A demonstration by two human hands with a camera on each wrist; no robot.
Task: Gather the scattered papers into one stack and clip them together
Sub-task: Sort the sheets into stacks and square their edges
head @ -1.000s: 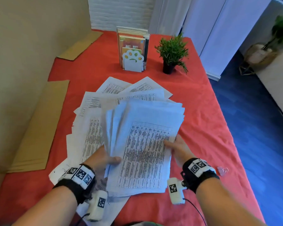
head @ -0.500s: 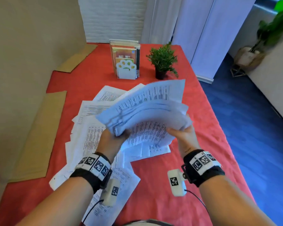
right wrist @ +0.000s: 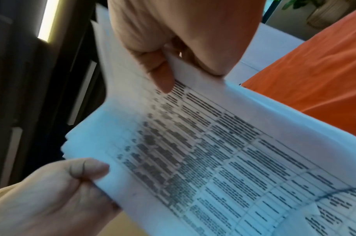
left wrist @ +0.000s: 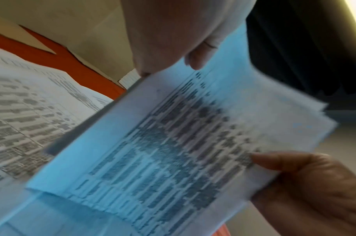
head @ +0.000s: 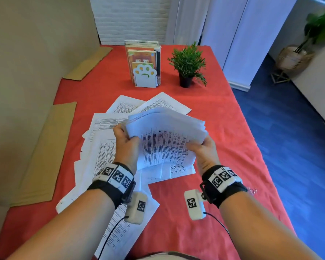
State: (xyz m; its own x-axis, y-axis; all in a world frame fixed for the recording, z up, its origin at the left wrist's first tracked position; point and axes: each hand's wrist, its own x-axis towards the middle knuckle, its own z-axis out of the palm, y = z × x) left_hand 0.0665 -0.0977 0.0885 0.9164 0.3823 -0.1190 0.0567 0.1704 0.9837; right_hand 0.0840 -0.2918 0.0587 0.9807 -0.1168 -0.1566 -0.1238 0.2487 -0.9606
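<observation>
Both hands hold a sheaf of papers (head: pixel 166 139) raised above the worktop (head: pixel 223 117), its red cloth showing bare to the right of the sheets. The left hand (head: pixel 125 142) grips the sheaf's left edge, thumb on the printed face and fingers (head: pixel 118 130) curled behind; the right hand (head: pixel 204 151) pinches the right edge the same way. The sheaf's far corners fan unevenly, not squared. More loose sheets (head: pixel 101 147) lie overlapping on the cloth below and to the left, some running under the left forearm. A small binder clip (head: pixel 252 190) peeks out just beyond the right wristband, mostly hidden by it. At the far end stand a book holder (head: pixel 144 76) and a potted plant (head: pixel 188 64), well apart from the papers. Cardboard pieces (head: pixel 45 156) line the left edge by the wall. The worktop's right edge drops to blue floor. Both wrist views are blurred; the print cannot be read
</observation>
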